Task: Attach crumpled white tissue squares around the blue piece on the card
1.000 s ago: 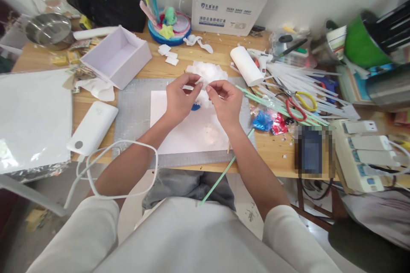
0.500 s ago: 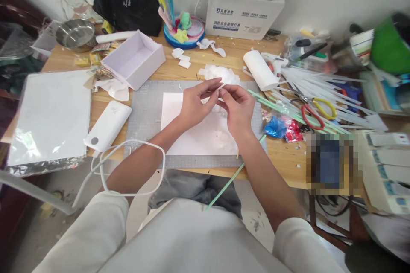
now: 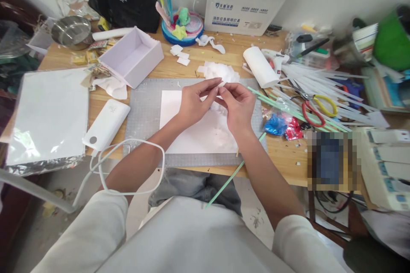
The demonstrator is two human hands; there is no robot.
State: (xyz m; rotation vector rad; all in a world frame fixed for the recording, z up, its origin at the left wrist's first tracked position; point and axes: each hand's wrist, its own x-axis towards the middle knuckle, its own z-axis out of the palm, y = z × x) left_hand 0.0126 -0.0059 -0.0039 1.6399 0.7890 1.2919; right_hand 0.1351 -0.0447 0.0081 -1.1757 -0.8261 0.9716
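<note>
My left hand (image 3: pixel 197 101) and my right hand (image 3: pixel 237 104) meet fingertip to fingertip over a white sheet of paper (image 3: pixel 188 136) on a grey cutting mat (image 3: pixel 141 106). Between the pinched fingers of both hands is a small white piece (image 3: pixel 221 85), too small to make out well. Just beyond the fingertips lies a crumpled white heap (image 3: pixel 219 70). More whitish material shows on the sheet beneath my right hand. A green stick (image 3: pixel 235 172) slants under my right forearm, past the table edge.
At the left are a white power bank (image 3: pixel 107 123) with a looped cable and a pale purple box (image 3: pixel 131 57). A white roll (image 3: pixel 261 67), many white strips (image 3: pixel 320 81), scissors (image 3: pixel 312 108) and a blue packet (image 3: pixel 275 125) lie right. A white labelled box (image 3: pixel 245 10) stands behind.
The view has shifted very slightly. Both hands stay together in nearly the same place, and the small white piece between the fingertips looks slightly turned.
</note>
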